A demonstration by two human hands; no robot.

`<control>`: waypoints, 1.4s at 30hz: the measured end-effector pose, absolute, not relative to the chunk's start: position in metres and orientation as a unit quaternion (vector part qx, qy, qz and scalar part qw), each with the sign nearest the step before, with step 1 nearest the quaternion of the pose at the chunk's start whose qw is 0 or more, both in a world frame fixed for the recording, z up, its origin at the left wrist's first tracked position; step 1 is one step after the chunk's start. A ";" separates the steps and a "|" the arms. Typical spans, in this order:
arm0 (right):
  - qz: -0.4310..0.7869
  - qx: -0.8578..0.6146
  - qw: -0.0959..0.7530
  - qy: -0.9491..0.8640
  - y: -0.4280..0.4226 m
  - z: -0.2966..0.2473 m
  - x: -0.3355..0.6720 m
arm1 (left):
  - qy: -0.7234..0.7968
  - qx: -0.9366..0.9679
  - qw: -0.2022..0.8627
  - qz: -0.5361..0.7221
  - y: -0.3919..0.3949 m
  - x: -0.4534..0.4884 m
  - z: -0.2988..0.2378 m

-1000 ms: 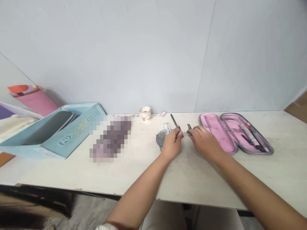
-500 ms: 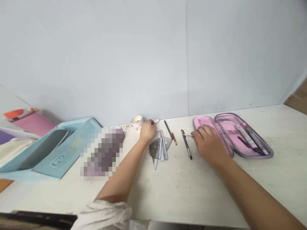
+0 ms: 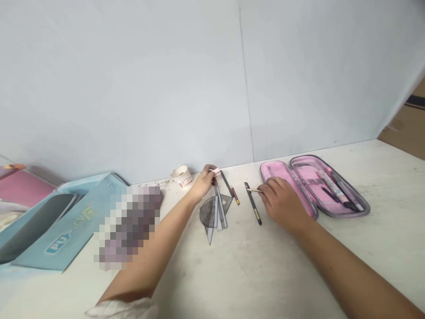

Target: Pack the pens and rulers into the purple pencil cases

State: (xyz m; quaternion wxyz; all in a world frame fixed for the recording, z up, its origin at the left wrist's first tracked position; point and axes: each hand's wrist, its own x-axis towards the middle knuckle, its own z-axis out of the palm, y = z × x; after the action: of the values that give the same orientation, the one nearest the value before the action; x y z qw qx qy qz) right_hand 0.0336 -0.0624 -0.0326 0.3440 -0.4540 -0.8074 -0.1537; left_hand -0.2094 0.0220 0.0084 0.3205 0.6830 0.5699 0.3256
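The left hand (image 3: 204, 184) has its fingers pinched together on a small pink eraser (image 3: 216, 171) near the table's back edge, beside a white paper cup (image 3: 182, 176). The right hand (image 3: 282, 204) has its fingers clamped on a thin pale stick (image 3: 253, 190), just beside a black pen (image 3: 253, 204) and an open pink pencil case (image 3: 279, 170). Between the hands on the white table (image 3: 252, 274) lies a grey protractor (image 3: 207, 212), and further left a light blue box (image 3: 79, 226) reads "PU" in white; its other writing is too small to read.

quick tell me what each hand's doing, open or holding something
Left hand: closed, pinching a small pink eraser.
Right hand: closed, holding a short pale stick between its fingers.
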 end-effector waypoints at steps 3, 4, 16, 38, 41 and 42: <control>-0.141 -0.446 0.354 -0.810 -0.066 -0.033 0.030 | 0.482 0.583 0.526 0.389 -0.018 -0.198 0.018; -0.138 -0.444 0.356 -0.811 -0.068 -0.033 0.028 | 0.465 0.563 0.559 0.393 -0.031 -0.194 0.019; -0.131 -0.370 0.324 -0.861 -0.091 -0.031 0.005 | 0.459 0.544 0.584 0.389 -0.095 -0.172 -0.003; 0.634 -0.352 0.267 -0.636 -0.094 -0.025 0.013 | 0.334 0.736 0.478 0.344 -0.105 -0.159 -0.014; 0.572 -0.388 0.300 -0.658 -0.093 -0.028 0.011 | 0.336 0.749 0.440 0.363 -0.100 -0.158 -0.022; 0.524 -0.405 0.311 -0.682 -0.093 -0.028 0.010 | 0.340 0.754 0.425 0.367 -0.098 -0.157 -0.025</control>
State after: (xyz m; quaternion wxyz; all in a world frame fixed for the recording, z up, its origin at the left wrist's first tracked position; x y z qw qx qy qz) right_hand 0.0101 -0.0933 -0.0281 0.3107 -0.4046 -0.6824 0.5236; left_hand -0.1569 -0.0977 -0.0250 0.4250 0.7541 0.3402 0.3673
